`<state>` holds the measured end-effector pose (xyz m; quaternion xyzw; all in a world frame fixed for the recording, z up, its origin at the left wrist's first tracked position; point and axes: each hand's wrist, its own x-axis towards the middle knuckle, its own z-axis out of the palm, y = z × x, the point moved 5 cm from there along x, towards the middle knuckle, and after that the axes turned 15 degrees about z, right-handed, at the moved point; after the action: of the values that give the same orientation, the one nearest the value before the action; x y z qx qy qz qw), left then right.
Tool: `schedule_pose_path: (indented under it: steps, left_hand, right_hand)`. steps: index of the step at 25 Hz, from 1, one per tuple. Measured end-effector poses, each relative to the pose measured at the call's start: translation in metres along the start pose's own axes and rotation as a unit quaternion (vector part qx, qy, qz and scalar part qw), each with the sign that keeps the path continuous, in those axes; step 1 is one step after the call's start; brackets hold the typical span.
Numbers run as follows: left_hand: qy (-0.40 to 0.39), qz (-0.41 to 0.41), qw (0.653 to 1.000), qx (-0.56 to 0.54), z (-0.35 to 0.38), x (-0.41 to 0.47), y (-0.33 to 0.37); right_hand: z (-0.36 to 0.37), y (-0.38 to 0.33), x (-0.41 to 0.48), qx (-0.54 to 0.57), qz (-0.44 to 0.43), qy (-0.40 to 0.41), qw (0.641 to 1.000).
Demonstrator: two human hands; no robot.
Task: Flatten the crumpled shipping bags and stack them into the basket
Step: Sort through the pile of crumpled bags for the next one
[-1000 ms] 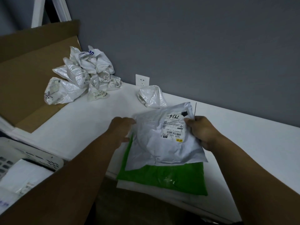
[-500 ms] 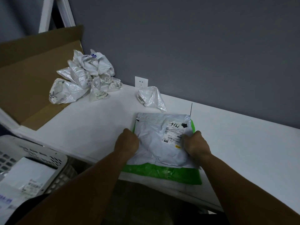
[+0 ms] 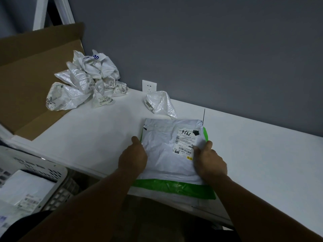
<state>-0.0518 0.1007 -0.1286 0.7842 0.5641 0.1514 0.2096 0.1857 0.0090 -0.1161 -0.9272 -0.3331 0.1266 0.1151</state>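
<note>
A flat white bag (image 3: 164,154) lies on the white table (image 3: 90,135), close to the near edge. It has a paper label with "7936" written on it. Under it is a green bag (image 3: 174,187), also flat, and the green sticks out on the near side and a little on the right.

The left hand (image 3: 132,158) holds the left edge of the white bag with its fingers curled over it. The right hand (image 3: 209,162) holds the right edge, with the thumb lying on top by the label.

Far to the left on the table is a pile of crumpled bags (image 3: 87,82) (all white and shiny). One more crumpled bag (image 3: 160,103) sits alone, just past the flat white bag and below a wall socket (image 3: 149,86).

A white basket (image 3: 52,172) is low down on the left, off the table. A flat bag (image 3: 26,189) lies inside it. Brown cardboard (image 3: 26,75) leans behind the pile.
</note>
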Motion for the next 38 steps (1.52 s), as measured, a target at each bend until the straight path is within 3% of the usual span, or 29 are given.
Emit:
schedule_pose_path:
  steps: [2,4,6,8,10,14,30,38]
  left_hand:
    - [0.04,-0.004,0.999,0.034,-0.012,0.002,0.004]
    - [0.105,0.068,0.991,0.054,-0.022,0.011,0.016]
    - [0.142,0.172,0.971,0.081,-0.019,0.028,0.035]
    - [0.071,0.214,0.967,0.122,0.0,0.045,0.054]
    - [0.001,0.218,0.961,0.171,0.03,0.06,0.051]
    - [-0.026,0.212,0.952,0.217,0.062,0.069,0.03]
    - [0.008,0.229,0.955,0.187,0.082,0.068,0.018]
    - [-0.022,0.216,0.958,0.185,0.077,0.066,0.018]
  right_hand:
    - [-0.009,-0.005,0.0,-0.055,-0.01,0.083,0.995]
    - [-0.017,-0.028,0.001,-0.068,-0.085,0.154,0.982]
    - [-0.016,-0.059,0.005,-0.064,-0.172,0.141,0.973]
    - [-0.002,-0.082,0.012,-0.103,-0.213,0.071,0.969]
    - [0.018,-0.089,0.021,-0.141,-0.213,0.02,0.967]
    - [0.048,-0.086,0.038,-0.177,-0.196,-0.008,0.964]
    - [0.091,-0.073,0.046,-0.153,-0.198,0.048,0.967]
    - [0.086,-0.074,0.045,-0.179,-0.184,0.009,0.966]
